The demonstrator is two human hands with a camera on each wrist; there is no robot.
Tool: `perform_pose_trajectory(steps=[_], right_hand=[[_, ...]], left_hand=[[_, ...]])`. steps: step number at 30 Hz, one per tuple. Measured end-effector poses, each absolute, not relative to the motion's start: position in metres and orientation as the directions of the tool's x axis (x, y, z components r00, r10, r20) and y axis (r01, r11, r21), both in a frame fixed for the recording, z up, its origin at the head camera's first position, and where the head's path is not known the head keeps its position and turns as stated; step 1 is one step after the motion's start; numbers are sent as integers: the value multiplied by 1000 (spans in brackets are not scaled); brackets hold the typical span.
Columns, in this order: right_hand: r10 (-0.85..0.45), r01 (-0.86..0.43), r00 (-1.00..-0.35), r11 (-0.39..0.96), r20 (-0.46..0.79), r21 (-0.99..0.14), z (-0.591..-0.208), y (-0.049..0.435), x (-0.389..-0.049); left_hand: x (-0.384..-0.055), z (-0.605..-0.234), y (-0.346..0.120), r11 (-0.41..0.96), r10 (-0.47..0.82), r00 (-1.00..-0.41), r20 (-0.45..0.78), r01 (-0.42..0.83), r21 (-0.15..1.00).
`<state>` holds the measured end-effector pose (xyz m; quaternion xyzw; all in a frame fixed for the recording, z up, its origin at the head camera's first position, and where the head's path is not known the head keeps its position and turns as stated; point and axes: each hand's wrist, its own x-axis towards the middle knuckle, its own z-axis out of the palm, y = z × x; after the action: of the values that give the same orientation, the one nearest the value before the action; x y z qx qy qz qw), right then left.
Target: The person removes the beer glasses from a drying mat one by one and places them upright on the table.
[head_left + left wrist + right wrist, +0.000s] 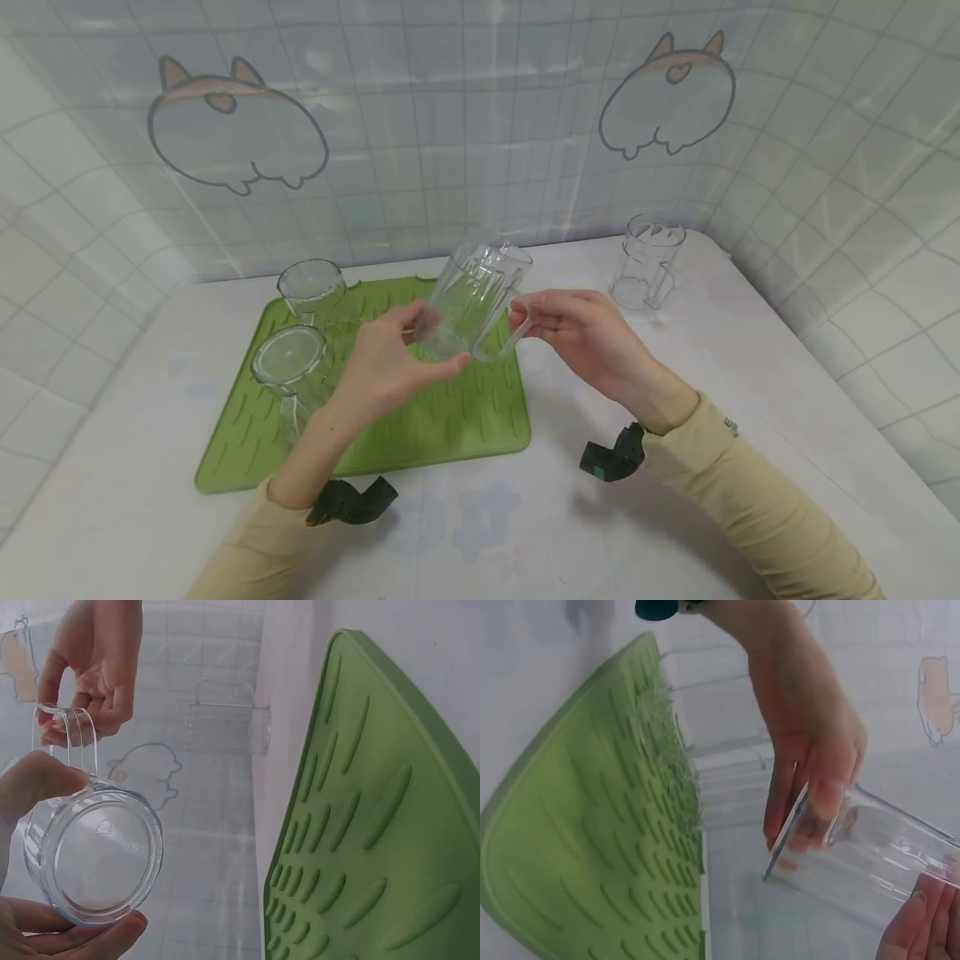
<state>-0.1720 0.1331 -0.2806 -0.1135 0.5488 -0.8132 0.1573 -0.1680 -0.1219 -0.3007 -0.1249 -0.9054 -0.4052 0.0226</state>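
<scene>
Above the green mat, a clear glass mug point(480, 287) is held up and tilted. My left hand point(382, 358) grips its lower end. In the left wrist view, the round base of the mug point(105, 855) faces the camera, between the thumb and fingers of my left hand point(37, 784). My right hand point(592, 333) holds the handle with curled fingers. The right wrist view has my left hand point(810, 735) across the mug's end and part of my right hand point(930, 922) at the lower right.
The green ridged mat point(450, 425) lies on the white-covered table point(465, 550). Two clear mugs stand on its left side, one farther back point(311, 283) and one nearer point(292, 358). Another clear mug point(648, 258) stands at the back right. A tile-patterned sheet point(465, 125) rises behind.
</scene>
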Motion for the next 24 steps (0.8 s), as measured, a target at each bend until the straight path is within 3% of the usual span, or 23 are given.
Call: perform_pose_trajectory(steps=[11,24], right_hand=[[-483,268,-874,-395,-50,-879,-279,129,-172],[-451,258,-891,-401,-56,-879,-275,130,-163]], left_hand=[[-170,-304,-118,647,240,-956,169,287,707],[-165,-308,-110,621,235,-959,156,272,735]])
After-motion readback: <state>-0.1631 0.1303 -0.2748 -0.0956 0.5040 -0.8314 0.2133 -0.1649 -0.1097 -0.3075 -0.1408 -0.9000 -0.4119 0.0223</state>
